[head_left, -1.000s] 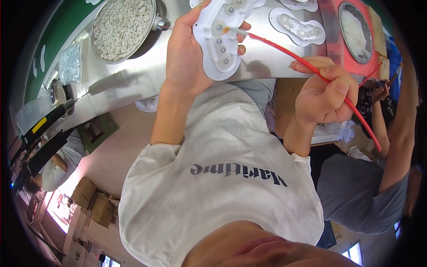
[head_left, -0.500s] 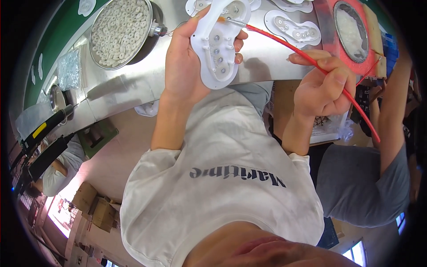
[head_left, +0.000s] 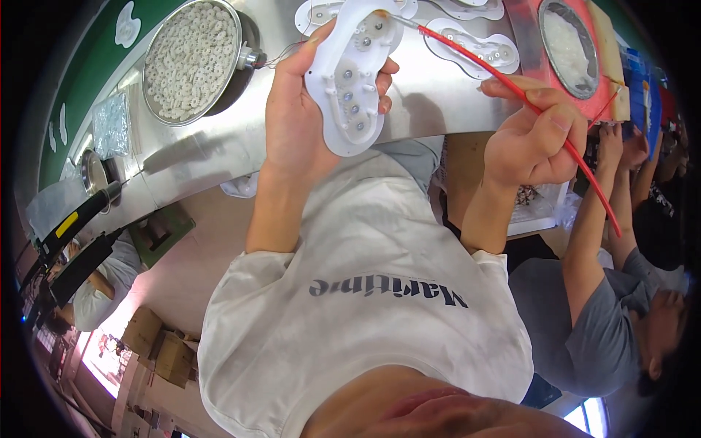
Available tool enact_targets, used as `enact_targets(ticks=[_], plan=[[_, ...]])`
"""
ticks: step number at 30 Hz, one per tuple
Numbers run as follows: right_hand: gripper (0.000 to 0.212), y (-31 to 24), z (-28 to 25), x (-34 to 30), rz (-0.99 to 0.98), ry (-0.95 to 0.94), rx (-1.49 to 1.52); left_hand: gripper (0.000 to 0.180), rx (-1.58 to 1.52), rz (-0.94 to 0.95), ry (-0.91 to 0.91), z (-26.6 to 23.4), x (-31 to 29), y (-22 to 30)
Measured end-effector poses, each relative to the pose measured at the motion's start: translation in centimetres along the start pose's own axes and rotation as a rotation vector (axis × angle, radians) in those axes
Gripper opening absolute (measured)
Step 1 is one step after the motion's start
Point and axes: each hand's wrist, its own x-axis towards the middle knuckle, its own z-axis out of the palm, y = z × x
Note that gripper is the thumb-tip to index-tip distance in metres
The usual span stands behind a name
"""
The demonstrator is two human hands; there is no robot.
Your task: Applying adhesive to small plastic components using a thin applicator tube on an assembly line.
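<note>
My left hand (head_left: 296,113) is closed around the edge of a white, figure-eight-shaped plastic housing (head_left: 330,120), tilted with its hollow side showing. Small round metal parts and pale gears sit inside the housing. My right hand (head_left: 531,142) grips a thin paintbrush (head_left: 471,57) with a long red handle, pinched between thumb and fingers. Its orange-brown bristles are at the far end of the housing, near the inner wall; whether they touch it I cannot tell.
At the left, a round metal bowl (head_left: 238,40) holds many white gears (head_left: 191,62). Beside it lies a clear plastic bag (head_left: 111,120). More white housings (head_left: 478,52) rest on the metal table (head_left: 409,109). A dish of whitish paste (head_left: 569,51) stands on a red tray (head_left: 524,29). A co-worker (head_left: 584,321) is at the right.
The brush tip has shifted from the housing's left inner side toward its far end. My left hand still holds the housing. The co-worker at the right has moved their arm and body.
</note>
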Motion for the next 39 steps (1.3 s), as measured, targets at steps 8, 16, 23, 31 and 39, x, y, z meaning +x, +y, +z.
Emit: enact_targets(ticks=[8, 16, 23, 31, 39], plan=[[0.027, -1.4, 0.0, -0.8, -0.049, -0.102, 0.04, 0.051, 0.095, 0.01, 0.126, -0.1, 0.1, 0.0], [0.028, -1.2, 0.3, -0.4, -0.039, -0.166, 0.106, 0.05, 0.06, 0.029, 0.08, -0.2, 0.0, 0.3], [0.027, -0.7, 0.1, 0.2, -0.035, -0.052, -0.009, 0.05, 0.095, 0.023, 0.109, -0.3, -0.2, 0.2], [0.025, -1.8, -0.5, -0.1, 0.108, -0.16, 0.14, 0.05, 0.086, 0.031, 0.138, -0.1, -0.1, 0.2], [0.027, -1.6, 0.7, -0.2, 0.06, -0.044, 0.119, 0.049, 0.131, 0.032, 0.142, -0.1, 0.0, 0.5]])
